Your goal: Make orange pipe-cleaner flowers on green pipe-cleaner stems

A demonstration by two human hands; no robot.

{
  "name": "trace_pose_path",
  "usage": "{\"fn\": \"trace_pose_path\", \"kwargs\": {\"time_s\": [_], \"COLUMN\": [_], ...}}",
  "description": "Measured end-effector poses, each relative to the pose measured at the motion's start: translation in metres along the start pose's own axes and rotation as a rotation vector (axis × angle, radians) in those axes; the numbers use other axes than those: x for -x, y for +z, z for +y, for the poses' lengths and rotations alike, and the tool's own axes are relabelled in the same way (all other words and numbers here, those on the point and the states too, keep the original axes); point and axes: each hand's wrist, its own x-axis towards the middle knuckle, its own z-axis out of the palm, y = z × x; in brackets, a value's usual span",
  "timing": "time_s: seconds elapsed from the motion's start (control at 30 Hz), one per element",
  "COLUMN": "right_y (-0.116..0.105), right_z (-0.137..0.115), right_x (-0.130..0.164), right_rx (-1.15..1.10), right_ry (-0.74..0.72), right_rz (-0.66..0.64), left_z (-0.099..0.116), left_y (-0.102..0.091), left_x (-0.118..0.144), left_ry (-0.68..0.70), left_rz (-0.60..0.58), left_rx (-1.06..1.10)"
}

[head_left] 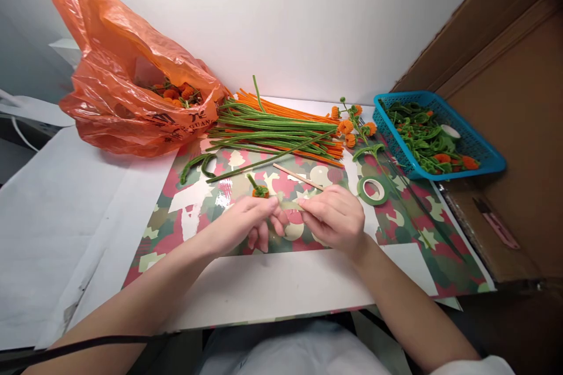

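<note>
At the middle of the desk [272, 287], in the head view, the left hand [240, 224] and right hand [335, 218] meet over the camouflage mat [422, 246], stretching a strip of pale green tape [290, 205] taut between them. Both sets of fingers pinch it closed. At 12 o'clock stands a small orange flower [259, 190]; at 2 o'clock lies the tape roll [373, 190].

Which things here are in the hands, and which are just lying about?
In hand:
left hand, right hand, strip of green tape, small orange flower.

Lying about:
tape roll, pipe cleaner bundle, orange bag, blue basket, wooden stick.
</note>
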Motion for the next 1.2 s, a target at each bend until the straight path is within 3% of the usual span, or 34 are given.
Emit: {"fn": "trace_pose_path", "kwargs": {"time_s": [0.07, 0.17, 0.27, 0.4, 0.5, 0.67, 0.87, 1.2], "right_y": [0.0, 0.0, 0.001, 0.003, 0.007, 0.014, 0.022, 0.049], "right_z": [-0.001, -0.002, -0.002, -0.002, -0.007, -0.015, -0.015, -0.007], "right_x": [-0.001, -0.003, -0.003, -0.003, -0.006, -0.011, -0.02, -0.038], "right_rx": [0.064, 0.126, 0.166, 0.09, -0.102, -0.367, -0.364, -0.27], "right_ry": [-0.079, -0.171, -0.174, -0.089, 0.063, 0.267, 0.331, 0.523], "right_rz": [0.007, -0.015, -0.073, -0.103, -0.128, -0.239, -0.277, -0.329], "left_z": [-0.002, -0.003, -0.002, 0.006, 0.008, -0.002, -0.014, -0.011], "left_y": [0.004, 0.008, 0.007, -0.001, -0.004, -0.002, -0.02, -0.044], "left_x": [-0.001, -0.001, 0.0, 0.001, 0.003, 0.011, 0.021, 0.001], "left_ry": [-0.047, 0.021, 0.069, 0.122, 0.222, 0.406, 0.363, 0.295], "left_rz": [-0.008, 0.116, 0.215, 0.228, 0.223, 0.369, 0.422, 0.437], "left_rx": [0.048, 0.027, -0.018, -0.099, -0.262, -0.6, -0.641, -0.612]}}
